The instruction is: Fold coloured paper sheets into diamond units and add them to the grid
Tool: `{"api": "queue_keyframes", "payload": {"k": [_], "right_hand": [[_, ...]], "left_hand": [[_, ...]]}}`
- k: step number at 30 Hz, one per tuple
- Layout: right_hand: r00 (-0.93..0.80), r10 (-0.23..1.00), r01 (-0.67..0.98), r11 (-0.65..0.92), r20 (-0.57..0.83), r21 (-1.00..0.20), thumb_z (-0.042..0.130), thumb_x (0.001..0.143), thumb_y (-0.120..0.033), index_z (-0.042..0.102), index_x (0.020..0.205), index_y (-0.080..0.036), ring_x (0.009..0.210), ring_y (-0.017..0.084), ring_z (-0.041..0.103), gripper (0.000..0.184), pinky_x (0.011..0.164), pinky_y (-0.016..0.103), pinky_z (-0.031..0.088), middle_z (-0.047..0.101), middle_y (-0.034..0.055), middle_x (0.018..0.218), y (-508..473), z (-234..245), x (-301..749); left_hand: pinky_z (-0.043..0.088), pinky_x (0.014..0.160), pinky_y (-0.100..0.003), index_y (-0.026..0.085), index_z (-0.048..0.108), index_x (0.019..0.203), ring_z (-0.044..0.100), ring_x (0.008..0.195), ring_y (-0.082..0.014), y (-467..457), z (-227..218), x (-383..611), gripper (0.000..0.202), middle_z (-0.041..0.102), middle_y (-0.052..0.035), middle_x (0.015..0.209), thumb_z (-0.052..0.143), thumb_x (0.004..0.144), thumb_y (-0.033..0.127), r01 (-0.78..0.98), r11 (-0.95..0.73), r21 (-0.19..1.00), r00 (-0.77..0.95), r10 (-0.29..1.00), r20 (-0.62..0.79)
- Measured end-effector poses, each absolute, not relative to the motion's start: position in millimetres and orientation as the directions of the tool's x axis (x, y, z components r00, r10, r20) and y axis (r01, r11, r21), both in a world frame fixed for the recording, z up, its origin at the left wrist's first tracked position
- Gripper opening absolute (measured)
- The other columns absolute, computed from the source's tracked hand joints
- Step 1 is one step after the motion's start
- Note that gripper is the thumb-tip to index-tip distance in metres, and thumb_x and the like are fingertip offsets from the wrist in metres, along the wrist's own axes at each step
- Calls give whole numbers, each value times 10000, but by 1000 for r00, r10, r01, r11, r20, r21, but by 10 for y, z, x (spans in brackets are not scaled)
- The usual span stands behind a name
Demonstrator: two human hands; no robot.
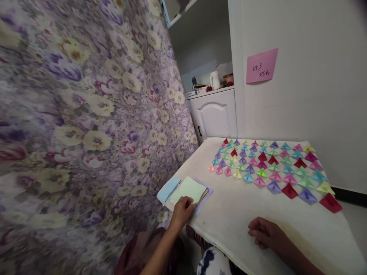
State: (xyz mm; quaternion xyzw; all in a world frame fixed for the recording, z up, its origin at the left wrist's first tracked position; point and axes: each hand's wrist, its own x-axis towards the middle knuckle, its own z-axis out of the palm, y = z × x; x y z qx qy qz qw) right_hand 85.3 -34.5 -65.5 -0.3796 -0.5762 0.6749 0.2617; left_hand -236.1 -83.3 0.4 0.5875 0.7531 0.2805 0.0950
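My left hand (pixel 182 211) rests on the near corner of a stack of coloured paper sheets (pixel 189 190), its fingers curled over the light green top sheet's edge. A blue sheet pokes out at the stack's left and a purple one underneath. My right hand (pixel 265 233) lies on the white table (pixel 229 214) with its fingers loosely curled and nothing in it. Several small folded paper shapes (pixel 272 168) in many colours sit in rows on the table's far right part.
A floral curtain or cloth (pixel 86 114) fills the left side. A white wall (pixel 309 107) with a pink sticky note (pixel 262 65) stands behind the table. A white cabinet (pixel 215 112) with a jug (pixel 215 80) and jars lies beyond.
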Motion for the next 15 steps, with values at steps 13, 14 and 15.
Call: {"api": "queue_keyframes", "payload": {"k": [13, 14, 15], "right_hand": [[-567, 797, 66, -209, -209, -976, 607, 665, -354, 511, 721, -188, 513, 106, 528, 200, 468, 207, 402, 526, -38, 583, -358, -641, 850], [-571, 795, 67, -206, -207, -976, 603, 670, -354, 509, 724, -188, 514, 104, 528, 199, 469, 206, 404, 524, -39, 581, -359, -640, 852], [-573, 794, 69, -203, -205, -977, 601, 672, -356, 508, 727, -187, 514, 104, 527, 200, 471, 205, 406, 523, -39, 580, -361, -636, 854]], "left_hand": [[379, 614, -246, 172, 580, 725, 494, 647, -130, -834, 5, -2362, 60, 524, 11, 697, 531, 714, 206, 833, 165, 528, -301, 936, 183], [379, 613, -246, 172, 580, 730, 491, 646, -129, -833, 0, -2362, 57, 516, 13, 695, 537, 707, 202, 834, 168, 525, -304, 935, 183], [380, 613, -246, 171, 581, 741, 488, 647, -130, -834, -5, -2361, 61, 507, 15, 696, 550, 695, 198, 835, 172, 522, -307, 934, 184]]}}
